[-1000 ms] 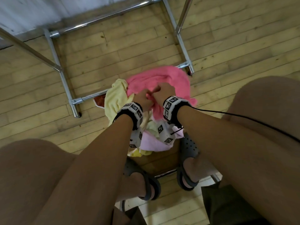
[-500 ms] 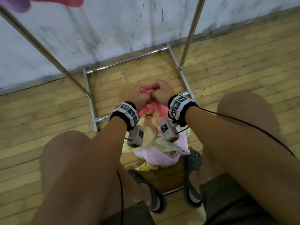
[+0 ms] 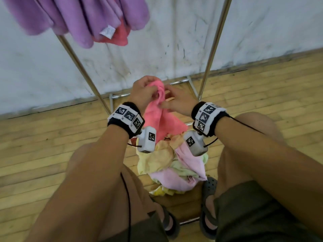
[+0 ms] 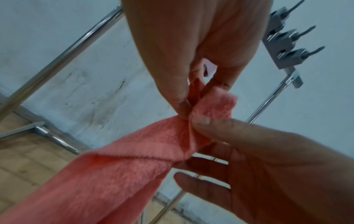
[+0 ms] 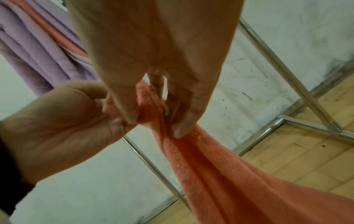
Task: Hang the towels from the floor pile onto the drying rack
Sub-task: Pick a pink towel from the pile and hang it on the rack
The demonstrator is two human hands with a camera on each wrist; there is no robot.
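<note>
**Pink towel held up at its top edge, over the pile**

A pale, scuffed wall (image 3: pixel 174 41) stands in front of you and meets a floor (image 3: pixel 43 154) of light wooden boards; the metal drying rack (image 3: pixel 212 48) rises against that wall, with its low bars on the floor near the wall; purple towels (image 3: pixel 83 16) and a coral-red towel (image 3: pixel 120 34) already hang from it at the upper left.

Your left hand (image 3: pixel 142 92) pinches the bunched top edge of the pink towel (image 3: pixel 160 119) between thumb and fingers; in the left wrist view its fingers (image 4: pixel 172 84) are closed on the fold; your right hand (image 3: pixel 176 101) grasps the same edge just beside it, with thumb and forefinger on the cloth, while its other fingers (image 4: pixel 201 181) are spread loose below; the two hands are almost touching.

The pink towel hangs down from your hands, between your wrists, and its lower part reaches the floor pile (image 3: pixel 173 166); I cannot tell if it still rests on it; the pile of yellow, pale green and light pink towels lies on the floor between your knees, just ahead of your sandals (image 3: pixel 208 222).
</note>
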